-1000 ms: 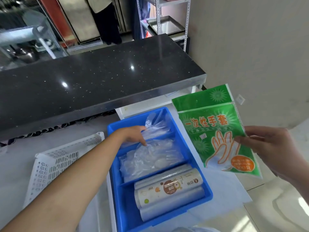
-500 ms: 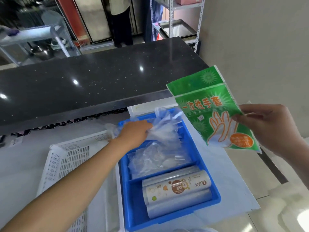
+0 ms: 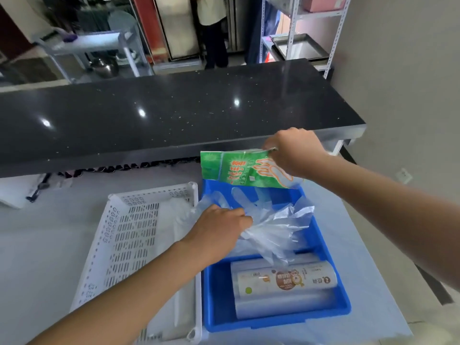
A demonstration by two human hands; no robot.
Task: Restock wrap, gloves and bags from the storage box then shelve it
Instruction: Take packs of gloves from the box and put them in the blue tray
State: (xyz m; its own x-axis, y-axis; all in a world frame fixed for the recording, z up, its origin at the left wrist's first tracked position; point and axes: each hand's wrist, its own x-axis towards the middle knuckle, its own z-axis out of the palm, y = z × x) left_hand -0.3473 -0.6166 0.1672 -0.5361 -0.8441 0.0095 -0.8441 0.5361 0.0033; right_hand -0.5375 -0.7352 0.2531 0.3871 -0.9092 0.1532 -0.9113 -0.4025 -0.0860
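A blue divided tray [image 3: 326,316] sits on the pale work surface. Its near compartment holds rolls of plastic wrap [image 3: 283,282], one with a printed label. My left hand [image 3: 219,230] is closed on a bunch of loose clear plastic gloves [image 3: 276,227] and lifts them over the far compartment. My right hand [image 3: 293,153] pinches the corner of a green pack of disposable gloves [image 3: 234,170], held sideways just above the tray's far edge.
A white perforated basket [image 3: 134,235] lies left of the tray, with clear plastic in it. A black stone counter [image 3: 174,115] overhangs behind. Beyond it are metal shelving [image 3: 296,38] and a standing person [image 3: 211,28]. A wall lies to the right.
My right hand has swung the green pack from the right side in over the tray's far end. My left hand has gathered and raised the loose clear gloves.
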